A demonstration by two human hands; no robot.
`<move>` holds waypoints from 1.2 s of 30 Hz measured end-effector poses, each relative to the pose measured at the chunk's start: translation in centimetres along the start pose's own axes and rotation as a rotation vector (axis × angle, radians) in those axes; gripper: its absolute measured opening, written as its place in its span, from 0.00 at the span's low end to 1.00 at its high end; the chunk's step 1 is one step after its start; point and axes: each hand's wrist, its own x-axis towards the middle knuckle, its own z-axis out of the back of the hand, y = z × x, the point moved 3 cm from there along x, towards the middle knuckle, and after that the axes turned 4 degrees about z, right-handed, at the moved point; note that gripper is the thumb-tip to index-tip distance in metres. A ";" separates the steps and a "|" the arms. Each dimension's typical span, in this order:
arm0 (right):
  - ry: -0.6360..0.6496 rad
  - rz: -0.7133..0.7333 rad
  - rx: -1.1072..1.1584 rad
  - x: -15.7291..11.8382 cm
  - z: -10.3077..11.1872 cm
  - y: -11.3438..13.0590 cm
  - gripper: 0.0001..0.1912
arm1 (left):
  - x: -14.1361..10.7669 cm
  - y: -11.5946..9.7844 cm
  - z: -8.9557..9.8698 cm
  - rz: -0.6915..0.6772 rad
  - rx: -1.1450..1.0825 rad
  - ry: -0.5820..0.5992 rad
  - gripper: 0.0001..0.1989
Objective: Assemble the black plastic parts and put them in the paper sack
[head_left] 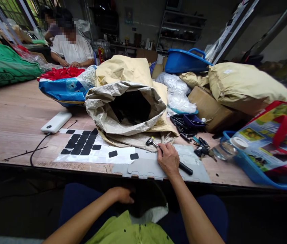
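My right hand (168,159) is closed over the handle of a small hammer (186,168), which lies slantwise on a grey board (145,167) at the table's front edge. The hammer's head points to the far left, towards the open sack. Below the table edge, my left hand (125,195) is over my lap with its fingers curled, partly lost in shadow. It is at the mouth of a dark-looking open bag (156,213) with a pale rim; what it holds, if anything, is hidden. Black rounded pieces (78,144) lie in rows on a white sheet (102,158), with a few apart.
A large open sack (125,128) with a dark inside stands ahead. A white power bank (57,122) with a cable lies left. At right are keys (202,149), a clear jar (226,150) and a blue basket (260,176). Two people sit at the far left.
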 end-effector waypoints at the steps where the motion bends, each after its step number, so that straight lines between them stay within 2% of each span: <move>1: 0.000 0.003 -0.004 0.0 0.0 0.0 0.12 | -1.7 -1.6 1.2 -0.043 0.044 0.123 0.20; 2: 0.002 0.004 -0.008 0.0 0.0 0.1 0.12 | -3.5 -3.3 2.7 -0.116 0.071 0.257 0.21; 3: 0.004 0.003 -0.011 0.0 0.0 0.2 0.12 | -5.4 -5.2 4.9 -0.222 0.008 0.370 0.22; 4: 0.006 0.000 -0.013 0.0 0.0 0.2 0.12 | -7.0 -6.9 7.6 -0.309 -0.110 0.417 0.23; 5: 0.008 -0.004 -0.014 0.0 0.0 0.3 0.12 | -8.1 -8.3 10.7 -0.386 -0.209 0.411 0.24; 6: 0.009 -0.006 -0.016 0.1 0.0 0.3 0.12 | -8.7 -9.3 14.1 -0.442 -0.275 0.303 0.23; 7: 0.009 -0.008 -0.016 0.1 0.1 0.3 0.12 | -8.7 -9.8 17.6 -0.470 -0.312 0.139 0.22; 9: 0.011 -0.009 -0.015 0.1 0.1 0.3 0.12 | -7.4 -9.5 24.3 -0.457 -0.306 -0.406 0.21; 10: 0.013 -0.009 -0.014 0.1 0.1 0.2 0.12 | -6.4 -9.0 26.9 -0.391 -0.231 -0.675 0.20; 11: 0.016 -0.010 -0.012 0.1 0.2 0.2 0.11 | -5.2 -8.3 28.9 -0.296 -0.110 -0.870 0.18; 12: 0.019 -0.012 -0.010 0.1 0.2 0.1 0.11 | -3.8 -7.7 30.1 -0.192 0.031 -0.978 0.16; 13: 0.024 -0.016 -0.010 0.1 0.2 0.1 0.11 | -2.4 -7.2 30.9 -0.091 0.173 -1.012 0.15; 16: 0.034 -0.031 -0.008 0.1 0.2 0.0 0.11 | 0.7 -6.1 31.2 0.107 0.462 -0.898 0.16; 19: 0.032 -0.037 -0.004 0.1 0.2 0.1 0.10 | 1.0 -5.9 31.0 0.182 0.541 -0.860 0.17; 21: 0.031 -0.037 -0.003 0.1 0.2 0.1 0.10 | 0.0 -6.1 30.8 0.187 0.556 -0.909 0.16; 24: 0.037 -0.036 -0.004 0.1 0.2 0.1 0.10 | -2.7 -7.1 29.7 0.072 0.529 -1.101 0.14; 26: 0.040 -0.038 -0.005 0.1 0.1 0.1 0.10 | -4.4 -8.0 27.6 -0.123 0.458 -1.147 0.12; 29: 0.042 -0.042 -0.011 0.2 0.1 0.2 0.10 | -5.6 -8.7 22.8 -0.391 0.371 -0.966 0.11; 32: 0.038 -0.042 -0.022 0.2 0.2 0.2 0.10 | -5.0 -7.7 18.7 -0.413 0.359 -0.834 0.10; 34: 0.033 -0.038 -0.028 0.1 0.2 0.2 0.10 | -4.1 -6.6 17.2 -0.385 0.337 -0.816 0.10; 36: 0.030 -0.033 -0.029 0.1 0.2 0.2 0.10 | -3.5 -5.4 16.8 -0.378 0.266 -0.829 0.12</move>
